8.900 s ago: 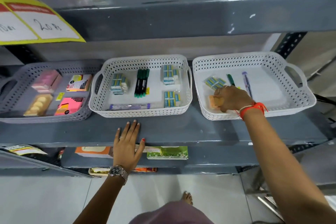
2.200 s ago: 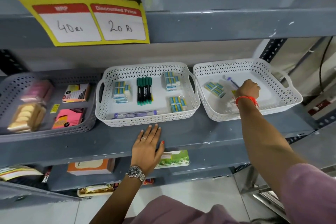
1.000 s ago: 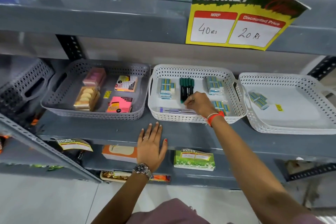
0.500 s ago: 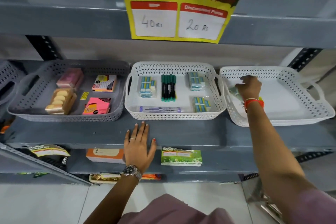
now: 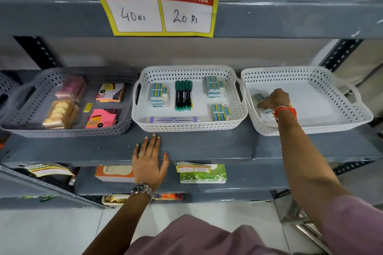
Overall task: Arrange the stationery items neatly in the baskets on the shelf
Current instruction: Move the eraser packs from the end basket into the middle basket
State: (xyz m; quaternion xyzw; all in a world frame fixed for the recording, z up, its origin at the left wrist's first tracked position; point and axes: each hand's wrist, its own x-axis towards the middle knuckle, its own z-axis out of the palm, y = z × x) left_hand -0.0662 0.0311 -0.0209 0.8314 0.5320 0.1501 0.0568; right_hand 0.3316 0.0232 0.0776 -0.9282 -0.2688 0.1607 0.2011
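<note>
Three perforated baskets stand side by side on the grey shelf. My right hand (image 5: 276, 99) is inside the right white basket (image 5: 310, 72), at its left end, with fingers closed around a blue-and-white eraser pack (image 5: 258, 97) that is partly hidden under the hand. The middle white basket (image 5: 186, 70) holds green markers (image 5: 183, 95), three eraser packs (image 5: 158, 94) and a clear pen pack (image 5: 172, 119) along its front. My left hand (image 5: 149, 161) lies flat and open on the shelf's front edge, below the middle basket.
The grey basket (image 5: 62, 130) at the left holds sticky notes (image 5: 102, 118) and boxed items. A yellow price sign (image 5: 159, 6) hangs from the shelf above. On the lower shelf lie a green box (image 5: 202, 173) and an orange one.
My right hand left the middle basket, went into the right basket, and has moved down and left onto the eraser pack. The left hand has stayed on the shelf edge.
</note>
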